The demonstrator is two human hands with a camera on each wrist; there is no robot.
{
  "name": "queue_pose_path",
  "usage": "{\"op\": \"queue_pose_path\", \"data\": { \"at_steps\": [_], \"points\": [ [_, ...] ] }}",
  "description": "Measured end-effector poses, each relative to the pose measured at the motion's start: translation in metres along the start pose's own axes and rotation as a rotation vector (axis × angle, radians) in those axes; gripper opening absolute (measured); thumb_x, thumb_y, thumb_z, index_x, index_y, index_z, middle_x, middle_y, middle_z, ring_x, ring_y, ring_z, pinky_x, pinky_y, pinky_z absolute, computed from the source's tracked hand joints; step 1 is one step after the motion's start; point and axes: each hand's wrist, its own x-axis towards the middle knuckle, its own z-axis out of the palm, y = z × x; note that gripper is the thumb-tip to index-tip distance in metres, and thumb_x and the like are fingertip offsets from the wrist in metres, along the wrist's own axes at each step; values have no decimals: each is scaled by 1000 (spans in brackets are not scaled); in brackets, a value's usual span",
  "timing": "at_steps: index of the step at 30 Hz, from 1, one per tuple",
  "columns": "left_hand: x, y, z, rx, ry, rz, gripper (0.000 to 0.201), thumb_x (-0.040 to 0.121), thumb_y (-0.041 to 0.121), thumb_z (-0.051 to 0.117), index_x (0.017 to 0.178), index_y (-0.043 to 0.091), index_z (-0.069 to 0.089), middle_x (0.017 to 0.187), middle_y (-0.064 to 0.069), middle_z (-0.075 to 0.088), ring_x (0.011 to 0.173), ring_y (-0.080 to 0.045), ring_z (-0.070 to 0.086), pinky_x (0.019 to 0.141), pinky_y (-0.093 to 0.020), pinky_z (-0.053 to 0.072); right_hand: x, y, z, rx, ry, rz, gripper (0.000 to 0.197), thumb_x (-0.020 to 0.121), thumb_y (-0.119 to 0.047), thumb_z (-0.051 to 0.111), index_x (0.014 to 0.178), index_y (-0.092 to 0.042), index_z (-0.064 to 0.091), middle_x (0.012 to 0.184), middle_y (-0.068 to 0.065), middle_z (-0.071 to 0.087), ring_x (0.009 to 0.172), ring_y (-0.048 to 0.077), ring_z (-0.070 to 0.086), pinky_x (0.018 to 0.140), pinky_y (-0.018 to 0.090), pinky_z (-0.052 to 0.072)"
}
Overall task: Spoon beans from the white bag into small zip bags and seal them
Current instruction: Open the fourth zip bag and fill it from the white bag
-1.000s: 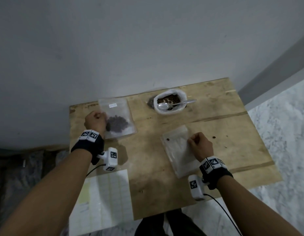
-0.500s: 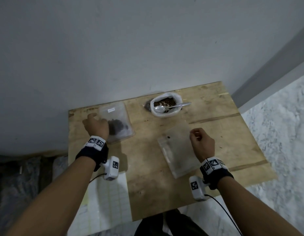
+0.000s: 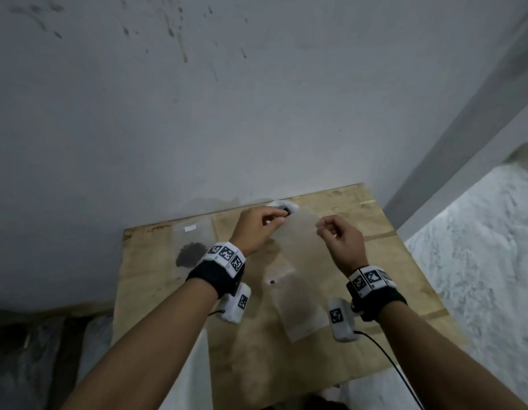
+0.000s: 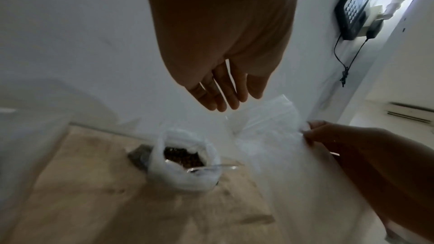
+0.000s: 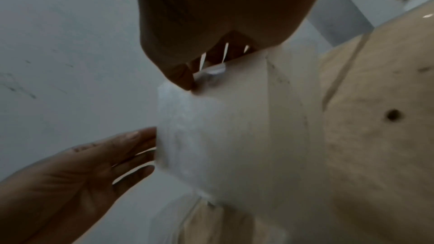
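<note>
Bare forearms wear black wristbands (image 3: 218, 276) with checkered markers and white, cabled camera pods (image 3: 341, 321).

A bare plywood surface (image 3: 375, 279) stands against the wall. On it lie a zip bag of beans (image 3: 191, 250) at far left, the white bag (image 4: 185, 162) with a spoon (image 4: 211, 168) at far middle, and empty zip bags (image 3: 298, 306) near the centre.

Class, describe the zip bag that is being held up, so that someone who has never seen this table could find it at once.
Start at the wooden table against the grey wall. Above its far end the right hand pinches the top corner of an empty zip bag, the left hand open beside it. Unlike the filled zip bag lying flat at left, it is lifted and holds no beans.
</note>
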Motion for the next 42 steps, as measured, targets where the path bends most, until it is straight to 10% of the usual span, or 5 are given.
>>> {"op": "queue_pose_path", "data": {
  "at_steps": [7,17,23,42],
  "points": [
    [14,19,-17,-63,-34,-108,11,88,14,74,97,11,79,84,0,76,68,2,66,69,-17,49,35,-11,-12,107,-182,-29,11,85,-16,67,80,-26,68,78,-4,69,79,16,65,76,29,52],
    [4,37,-19,-389,59,-323,5,80,-1,78,80,3,75,66,-3,72,59,-10,65,57,-21,54,57,-22,-4,-77,-141,-234,22,84,-21,76,102,-21,63,97,-8,62,84,4,57,71,9,39],
    [-1,41,-10,-462,162,-299,5,79,0,79,81,3,76,76,-11,74,68,-16,67,64,-25,57,57,-62,10,196,-310,-49,23,89,-32,72,92,-9,70,80,5,74,72,16,73,71,29,59],
    [-10,51,-27,-581,162,-218,7,86,-1,72,92,-3,74,77,-13,71,59,-12,61,64,-21,56,60,-97,14,365,-451,107,16,82,-16,80,95,-12,72,87,11,76,83,24,75,86,39,59]
  ]
}}
